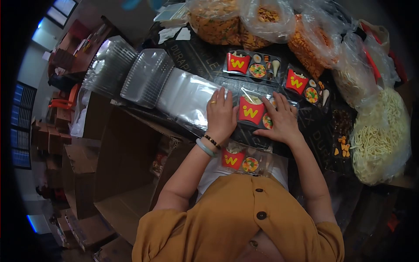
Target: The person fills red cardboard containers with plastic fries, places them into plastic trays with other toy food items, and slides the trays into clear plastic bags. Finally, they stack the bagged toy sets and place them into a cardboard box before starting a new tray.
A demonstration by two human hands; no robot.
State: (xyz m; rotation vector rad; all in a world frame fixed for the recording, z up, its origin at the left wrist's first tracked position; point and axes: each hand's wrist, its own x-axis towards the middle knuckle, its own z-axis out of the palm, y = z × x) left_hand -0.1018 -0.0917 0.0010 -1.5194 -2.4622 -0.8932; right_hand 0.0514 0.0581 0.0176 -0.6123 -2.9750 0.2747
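Note:
A clear plastic pack with a red toy fries box (251, 110) and a small round food piece lies on the dark table in front of me. My left hand (221, 114) rests at the pack's left side, fingers stretched out, partly over a pile of flat clear plastic bags (185, 94). My right hand (283, 120) is spread over the pack's right part and hides some of its contents. Closer to my body, another filled pack (240, 160) sits by my lap. Two similar packs, an upper one (252, 65) and a right one (307, 87), lie beyond my hands.
Stacked clear trays (146, 77) stand at the left. Bags of orange pieces (214, 24) line the back, and a bag of pale strips (379, 135) sits at the right. Below the table's left edge is an open cardboard box (126, 161). Small orange pieces (343, 146) lie at right.

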